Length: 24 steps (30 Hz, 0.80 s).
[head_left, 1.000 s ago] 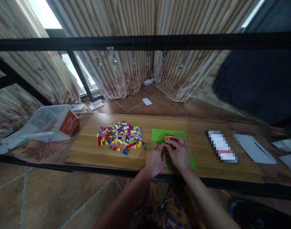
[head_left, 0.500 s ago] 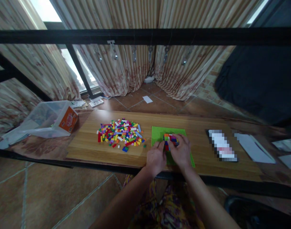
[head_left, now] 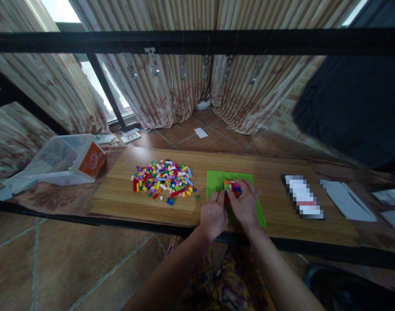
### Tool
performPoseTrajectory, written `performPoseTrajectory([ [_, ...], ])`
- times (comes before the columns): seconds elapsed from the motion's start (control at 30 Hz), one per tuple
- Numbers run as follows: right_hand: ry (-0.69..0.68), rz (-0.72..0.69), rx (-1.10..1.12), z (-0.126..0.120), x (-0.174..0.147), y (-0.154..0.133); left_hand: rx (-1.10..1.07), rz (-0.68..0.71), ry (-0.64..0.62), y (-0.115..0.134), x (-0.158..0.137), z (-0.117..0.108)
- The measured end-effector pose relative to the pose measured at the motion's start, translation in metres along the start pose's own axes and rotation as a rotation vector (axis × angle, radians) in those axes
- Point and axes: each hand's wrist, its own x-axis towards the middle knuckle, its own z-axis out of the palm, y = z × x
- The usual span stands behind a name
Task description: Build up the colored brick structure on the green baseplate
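Just right of the frame's centre, we find a small multicoloured brick assembly [head_left: 228, 185] on a green studded baseplate [head_left: 213, 178], which lies on the wooden desk [head_left: 119, 198]. We observe the right hand [head_left: 244, 203] grasping this assembly, its thumb at the near side and its fingers curled over the top and right. We note the left hand [head_left: 213, 216] at the assembly's lower left, fingers bent and bunched beside the right thumb; we cannot tell whether it grips a brick.

Left of the baseplate we record a loose pile of mixed bricks [head_left: 165, 179], with a blue-and-green piece [head_left: 170, 201] near its lower edge. At the left of the frame we see a clear plastic box [head_left: 63, 151] bearing an orange label [head_left: 92, 162]. Towards the right of the frame we log a dark-edged flat item [head_left: 304, 197], its face pixelated, and, beyond it, white paper [head_left: 348, 201].
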Motion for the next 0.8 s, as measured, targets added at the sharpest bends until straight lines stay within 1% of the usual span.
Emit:
performPoseTrajectory([
  [0.33,0.014,-0.034,-0.002,0.003,-0.003,0.002,0.007,0.011,-0.016,0.001,-0.002,0.001],
  [0.43,0.008,-0.048,0.013,0.000,-0.004,0.002,-0.039,0.001,-0.012,0.001,-0.002,-0.001],
  [0.53,0.046,-0.060,0.052,-0.010,-0.007,0.006,-0.146,-0.024,0.054,-0.003,-0.005,-0.007],
  [0.63,0.125,-0.060,0.071,-0.027,-0.013,0.018,-0.233,-0.044,0.140,-0.014,-0.010,-0.020],
  [0.7,0.160,-0.059,0.059,-0.039,-0.019,0.031,-0.229,-0.076,0.186,-0.025,-0.012,-0.032],
  [0.8,0.158,-0.031,0.013,-0.052,-0.029,0.051,-0.114,-0.156,0.260,-0.042,-0.011,-0.050],
])
